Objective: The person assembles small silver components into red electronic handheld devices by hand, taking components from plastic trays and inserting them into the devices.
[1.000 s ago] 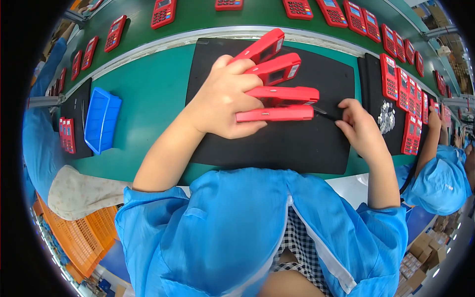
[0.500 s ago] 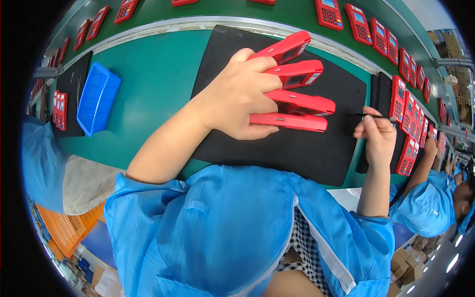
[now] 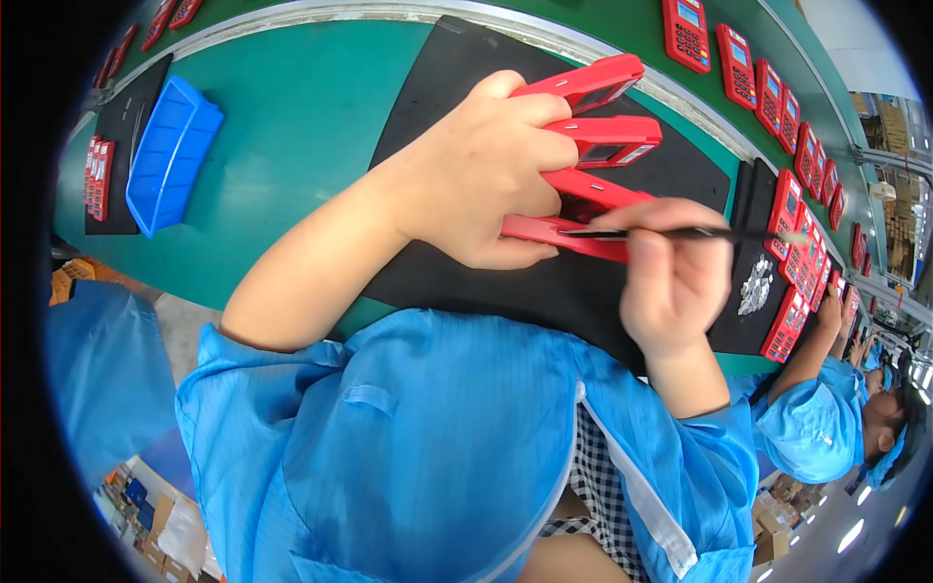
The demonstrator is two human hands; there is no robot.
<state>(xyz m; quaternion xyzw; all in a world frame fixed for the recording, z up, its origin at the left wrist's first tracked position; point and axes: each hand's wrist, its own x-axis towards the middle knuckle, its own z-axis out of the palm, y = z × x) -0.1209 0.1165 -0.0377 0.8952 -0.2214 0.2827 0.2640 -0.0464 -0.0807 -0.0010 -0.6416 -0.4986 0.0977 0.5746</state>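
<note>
Several red handheld card terminals (image 3: pixel 607 83) are fanned out between the fingers of my left hand (image 3: pixel 476 180), their narrow sides turned up over a black mat (image 3: pixel 418 117). My right hand (image 3: pixel 675 282) pinches a slim black pointed tool (image 3: pixel 700 233), which looks like tweezers. Its tip lies at the side of the terminal nearest my body and seems to touch it. The right fingers cover the outer ends of the two nearest terminals.
A blue plastic bin (image 3: pixel 175 155) stands on the green table at left. More red terminals (image 3: pixel 785 214) lie at right, beside small silvery pieces (image 3: pixel 755 285). Terminals (image 3: pixel 686 37) line the green strip beyond the metal rail. A co-worker (image 3: pixel 812 418) sits at right; a blue-clothed person (image 3: pixel 107 374) is at left.
My right hand has moved left with the black tool, from beyond the terminals to the nearest one. The left hand keeps its hold. The whole view has shifted slightly, and the silvery pieces now show.
</note>
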